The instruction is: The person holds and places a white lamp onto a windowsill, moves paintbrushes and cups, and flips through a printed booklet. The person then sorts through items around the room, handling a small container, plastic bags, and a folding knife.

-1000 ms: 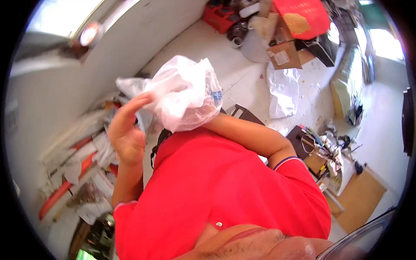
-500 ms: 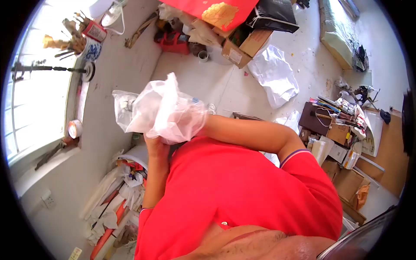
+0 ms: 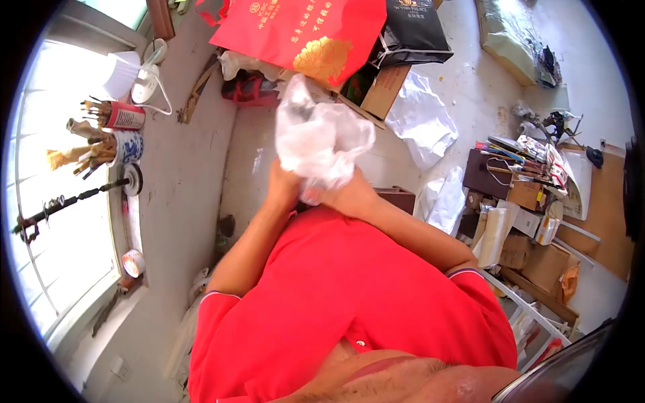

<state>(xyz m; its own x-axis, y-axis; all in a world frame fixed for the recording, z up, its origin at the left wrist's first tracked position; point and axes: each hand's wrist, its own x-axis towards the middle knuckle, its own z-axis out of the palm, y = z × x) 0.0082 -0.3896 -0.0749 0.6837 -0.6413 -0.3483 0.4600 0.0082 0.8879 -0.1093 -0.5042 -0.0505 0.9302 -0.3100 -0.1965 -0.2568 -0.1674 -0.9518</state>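
A crumpled, translucent white plastic bag [image 3: 319, 134] is held up in front of my chest, its top bunched and standing above my hands. My left hand [image 3: 285, 183] grips its lower left side, fingers partly covered by the plastic. Close beside it, my right hand [image 3: 346, 198] is closed around the lower right part of the bag. A small greyish patch shows through the upper left of the plastic; what it is I cannot make out.
Ahead stand a red paper bag [image 3: 302, 33], a black bag [image 3: 413, 33] and a cardboard box [image 3: 386, 91]. White plastic sheeting [image 3: 423, 121] lies on the floor. Brushes in a blue-and-white pot [image 3: 129, 148] are on the left windowsill. Piled boxes [image 3: 527, 255] are at right.
The plastic bag has moved rightward from the left wall to the middle and is bunched more tightly. My hands have come together beneath it. The view has shifted, showing more of the red paper bag.
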